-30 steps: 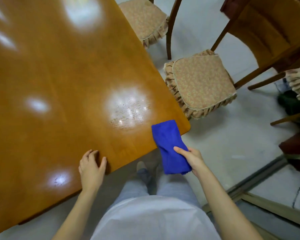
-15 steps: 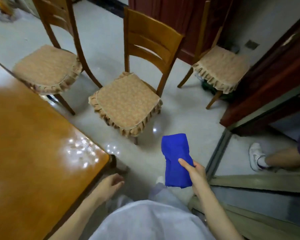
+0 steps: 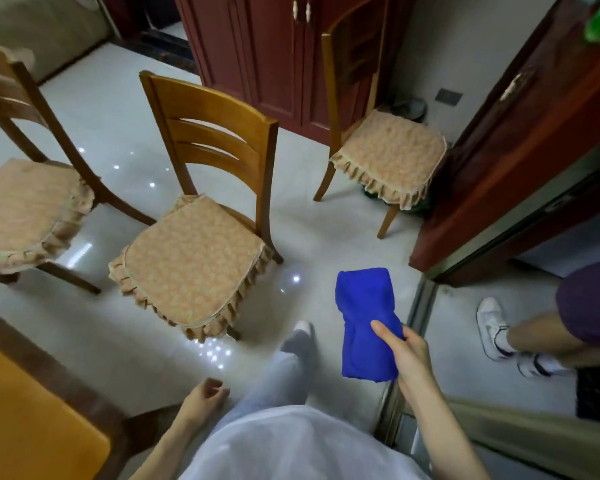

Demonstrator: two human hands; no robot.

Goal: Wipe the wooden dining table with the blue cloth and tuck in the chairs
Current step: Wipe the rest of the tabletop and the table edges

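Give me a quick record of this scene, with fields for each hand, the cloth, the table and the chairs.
wooden table: only a corner in view, lower left
blue cloth: folded, held over the floor, off the table
right hand: grips the blue cloth
left hand: loosely curled, holding nothing
chairs: left chair, middle chair, far chair, all out on the floor, none tucked in

Tabletop (image 3: 32,410), left of left hand (image 3: 205,398): blurred, cut by left and bottom edges. Right hand (image 3: 407,355): fingers hidden behind blue cloth (image 3: 366,323). Second person (image 3: 551,341), right of right hand: only leg, shoes show; rest cut off.
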